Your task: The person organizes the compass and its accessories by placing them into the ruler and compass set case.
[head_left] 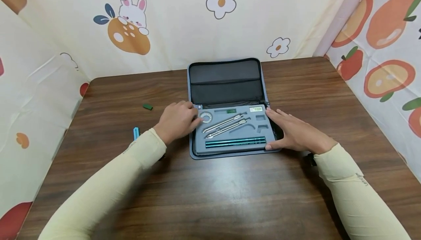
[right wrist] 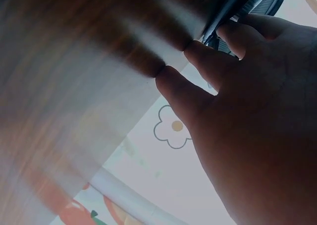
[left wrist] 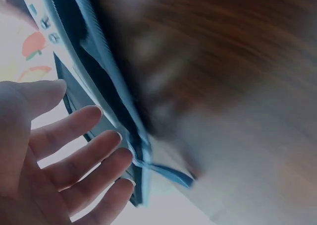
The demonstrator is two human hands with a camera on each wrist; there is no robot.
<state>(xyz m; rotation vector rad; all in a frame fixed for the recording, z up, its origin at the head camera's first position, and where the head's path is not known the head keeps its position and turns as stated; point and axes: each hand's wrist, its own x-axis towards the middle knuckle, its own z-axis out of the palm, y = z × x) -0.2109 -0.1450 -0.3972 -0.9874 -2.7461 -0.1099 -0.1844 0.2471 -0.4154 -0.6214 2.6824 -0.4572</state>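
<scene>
Tray of grey plastic (head_left: 200, 137), by its look, lies in the near half of an unzipped case (head_left: 227, 73) whose lid is folded back toward the wall. It should be light and fairly stiff, though a thin moulding may flex if lifted from one corner. Both short sides, held level, look the best places to take it.

Its contents seem only set into hollows, so a tilt could spill them: two slick silver compasses (head_left: 224, 123), probably sharp at the tips, dark teal pencils (head_left: 235, 142) that would slide easily, and a pale ring (head_left: 210, 116).

Left hand (head_left: 178, 120) is at the left side, its fingers loosely spread and clasping nothing; whether they touch the tray I cannot tell. Right hand (head_left: 294, 132) lies along the right side, thumb at the near corner, fingers extended toward the far one, not wrapped round anything.

Out on the wooden tabletop (head_left: 230, 196), left of the case, are a small green piece (head_left: 147, 106) and a blue object (head_left: 136, 133) partly behind the sleeve.
</scene>
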